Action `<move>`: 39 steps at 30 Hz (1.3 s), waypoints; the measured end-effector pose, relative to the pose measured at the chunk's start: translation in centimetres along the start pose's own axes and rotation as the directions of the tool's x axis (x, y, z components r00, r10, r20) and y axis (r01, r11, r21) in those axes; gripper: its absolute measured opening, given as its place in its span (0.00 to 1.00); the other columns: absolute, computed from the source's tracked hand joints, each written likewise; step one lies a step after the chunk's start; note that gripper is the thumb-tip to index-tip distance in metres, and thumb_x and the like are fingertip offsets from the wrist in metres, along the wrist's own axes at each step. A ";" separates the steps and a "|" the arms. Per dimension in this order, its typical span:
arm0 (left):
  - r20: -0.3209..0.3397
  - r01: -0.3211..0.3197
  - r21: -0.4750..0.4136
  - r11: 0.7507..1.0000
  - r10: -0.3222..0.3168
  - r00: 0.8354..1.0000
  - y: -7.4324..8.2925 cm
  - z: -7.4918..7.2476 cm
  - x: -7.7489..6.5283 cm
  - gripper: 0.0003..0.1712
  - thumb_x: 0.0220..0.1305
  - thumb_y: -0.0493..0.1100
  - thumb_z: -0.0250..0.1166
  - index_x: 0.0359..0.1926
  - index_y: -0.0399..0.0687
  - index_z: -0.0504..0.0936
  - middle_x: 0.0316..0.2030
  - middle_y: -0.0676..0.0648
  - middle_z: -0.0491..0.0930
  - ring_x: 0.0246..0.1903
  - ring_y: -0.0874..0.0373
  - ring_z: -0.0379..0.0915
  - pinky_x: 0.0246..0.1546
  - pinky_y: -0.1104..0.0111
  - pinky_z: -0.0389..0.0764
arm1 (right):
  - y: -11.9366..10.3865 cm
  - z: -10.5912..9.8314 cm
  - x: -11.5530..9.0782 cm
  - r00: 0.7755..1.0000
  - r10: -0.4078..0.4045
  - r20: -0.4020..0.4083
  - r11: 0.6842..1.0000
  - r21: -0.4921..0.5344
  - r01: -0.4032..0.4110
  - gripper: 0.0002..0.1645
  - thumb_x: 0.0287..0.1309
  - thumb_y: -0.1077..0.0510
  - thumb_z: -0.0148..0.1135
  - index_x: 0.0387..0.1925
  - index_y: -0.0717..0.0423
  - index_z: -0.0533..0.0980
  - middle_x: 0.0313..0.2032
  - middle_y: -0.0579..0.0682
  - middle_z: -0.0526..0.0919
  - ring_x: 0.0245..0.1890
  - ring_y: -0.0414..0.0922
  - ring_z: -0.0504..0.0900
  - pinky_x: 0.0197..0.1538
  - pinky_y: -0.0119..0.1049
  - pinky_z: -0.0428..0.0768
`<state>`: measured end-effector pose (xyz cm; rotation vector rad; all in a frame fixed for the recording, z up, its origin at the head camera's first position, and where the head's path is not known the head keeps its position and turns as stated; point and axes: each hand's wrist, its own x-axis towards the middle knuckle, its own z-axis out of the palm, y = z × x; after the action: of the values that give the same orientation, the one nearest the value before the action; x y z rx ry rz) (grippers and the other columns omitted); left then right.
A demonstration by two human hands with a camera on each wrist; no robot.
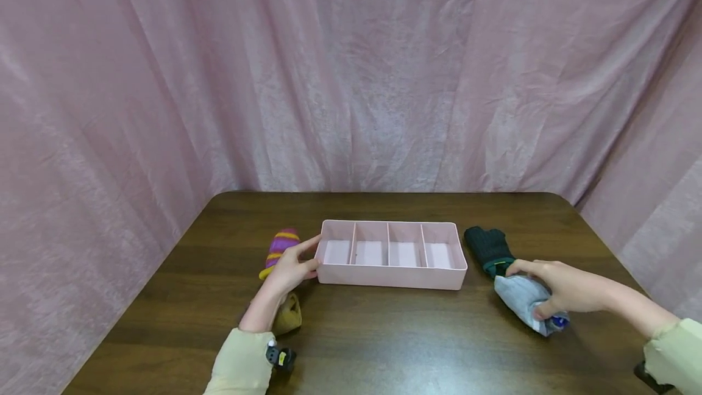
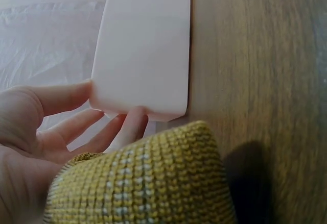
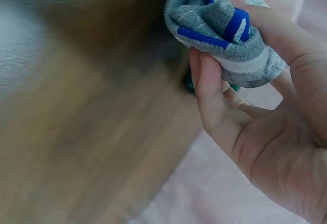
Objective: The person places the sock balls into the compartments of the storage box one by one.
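Observation:
My left hand (image 1: pixel 290 270) touches the left end of a pink divided box (image 1: pixel 392 277), with its fairly straight fingers against the end wall. In the left wrist view a mustard knitted sock (image 2: pixel 143 183), rolled up, lies below that hand. Beyond the hand is a purple sock with orange stripes (image 1: pixel 283 244), partly covered. On the right side my right hand (image 1: pixel 573 288) grips a rolled grey sock (image 1: pixel 520 298) between thumb and fingers. Blue and white bands show at the roll's end (image 3: pixel 237 43). Just behind it lies a dark green sock (image 1: pixel 487 247).
The box has several compartments side by side along its length. All of this is on a dark brown wooden table (image 1: pixel 373 340) with rounded far corners. Pink velvety curtains (image 1: pixel 351 78) hang behind the table and along its sides.

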<state>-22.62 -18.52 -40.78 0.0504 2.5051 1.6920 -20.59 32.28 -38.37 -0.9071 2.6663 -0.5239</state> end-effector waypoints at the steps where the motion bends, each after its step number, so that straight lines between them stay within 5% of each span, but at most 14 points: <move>1: -0.004 0.000 -0.004 1.000 0.000 1.000 0.0 0.0 -0.1 0.34 0.65 0.29 0.56 0.72 0.42 0.65 0.69 0.30 0.63 0.48 0.52 0.77 0.49 0.55 0.86 | -0.3 -0.4 0.2 1.000 -0.002 -0.014 1.000 -0.003 0.002 0.40 0.44 0.44 0.77 0.59 0.43 0.69 0.51 0.50 0.79 0.46 0.35 0.75 0.39 0.28 0.74; 18: -0.003 0.035 -0.052 0.998 -0.035 0.999 -0.5 0.0 0.1 0.34 0.66 0.30 0.56 0.73 0.45 0.64 0.72 0.33 0.60 0.50 0.50 0.75 0.52 0.57 0.84 | -4.9 -6.3 5.8 0.988 0.032 -0.148 0.999 -0.022 -0.036 0.42 0.45 0.45 0.77 0.62 0.46 0.70 0.47 0.49 0.83 0.44 0.43 0.79 0.40 0.33 0.77; 29: 0.011 0.061 -0.068 0.996 -0.061 0.998 -0.4 -0.1 -0.3 0.35 0.65 0.32 0.56 0.73 0.48 0.64 0.72 0.34 0.60 0.55 0.45 0.74 0.54 0.56 0.83 | -6.6 -5.0 10.4 0.983 0.111 -0.145 0.990 0.103 -0.097 0.43 0.49 0.49 0.75 0.65 0.53 0.68 0.51 0.64 0.81 0.41 0.49 0.81 0.29 0.36 0.83; 39: 0.010 0.075 -0.077 0.994 -0.074 0.997 -0.6 0.0 -0.5 0.35 0.65 0.32 0.56 0.74 0.48 0.64 0.71 0.34 0.60 0.55 0.46 0.74 0.55 0.55 0.82 | -7.4 -2.7 13.0 0.971 0.186 -0.151 0.979 0.108 -0.171 0.43 0.46 0.52 0.77 0.62 0.63 0.70 0.42 0.64 0.82 0.36 0.48 0.81 0.29 0.34 0.84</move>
<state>-22.12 -18.79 -41.27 -0.0431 2.4017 1.7538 -27.61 19.37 -34.63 -0.6137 2.8032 -0.6995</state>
